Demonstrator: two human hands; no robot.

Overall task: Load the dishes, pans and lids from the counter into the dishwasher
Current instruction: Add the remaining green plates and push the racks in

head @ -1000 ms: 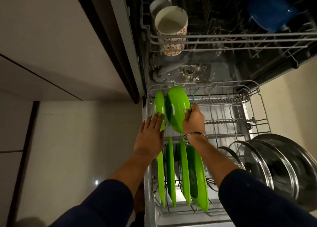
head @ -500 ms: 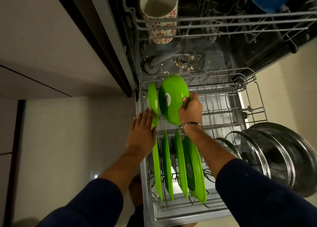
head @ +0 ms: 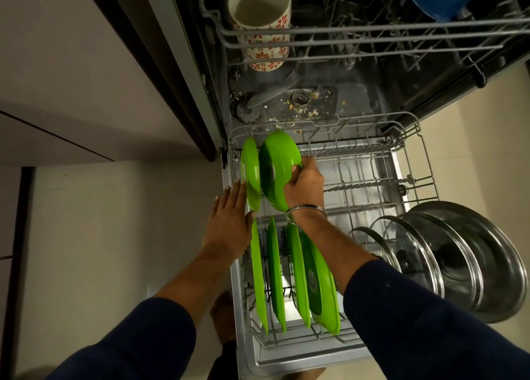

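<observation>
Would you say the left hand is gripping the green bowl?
No, the right hand grips the green bowl; the left hand lies flat, fingers straight.

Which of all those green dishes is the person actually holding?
The green bowl at the rack's far end, gripped by the right hand. The others stand alone on edge.

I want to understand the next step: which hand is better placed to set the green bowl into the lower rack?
The right hand: it already grips the green bowl over the lower rack. The left hand only rests flat beside it.
</observation>
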